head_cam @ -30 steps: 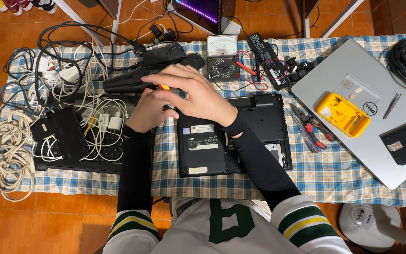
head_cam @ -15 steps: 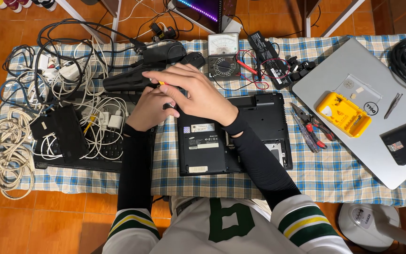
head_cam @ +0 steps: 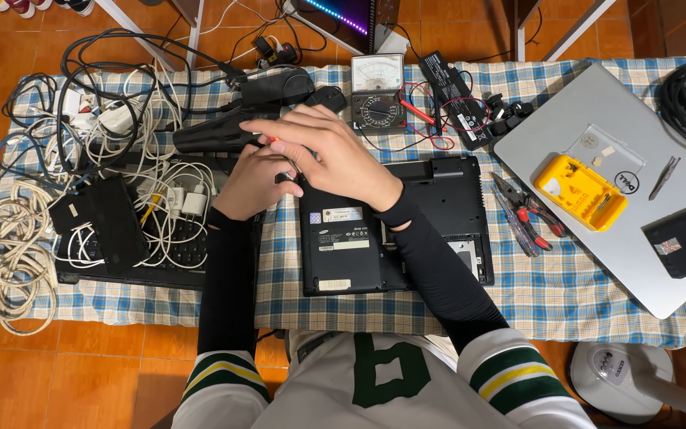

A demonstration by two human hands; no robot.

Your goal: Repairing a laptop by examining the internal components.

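A black laptop (head_cam: 430, 222) lies upside down on the checked cloth (head_cam: 581, 294), its battery (head_cam: 341, 246) with white labels on the left side. My right hand (head_cam: 335, 155) is curled over the laptop's top left corner, gripping a small screwdriver with a red-orange handle (head_cam: 273, 140). My left hand (head_cam: 252, 183) sits just left of it, fingers bent against the laptop's edge and touching the right hand. What lies under the hands is hidden.
White and black cables (head_cam: 121, 159) and a black box (head_cam: 105, 218) crowd the left. An analog multimeter (head_cam: 379, 91) and black adapter (head_cam: 454, 95) lie behind. A silver laptop (head_cam: 621, 143) on the right carries a yellow bit case (head_cam: 581, 192); pliers (head_cam: 527, 214) lie between.
Both hands stay at the laptop's top left corner; the right hand has shifted only slightly around the screwdriver.
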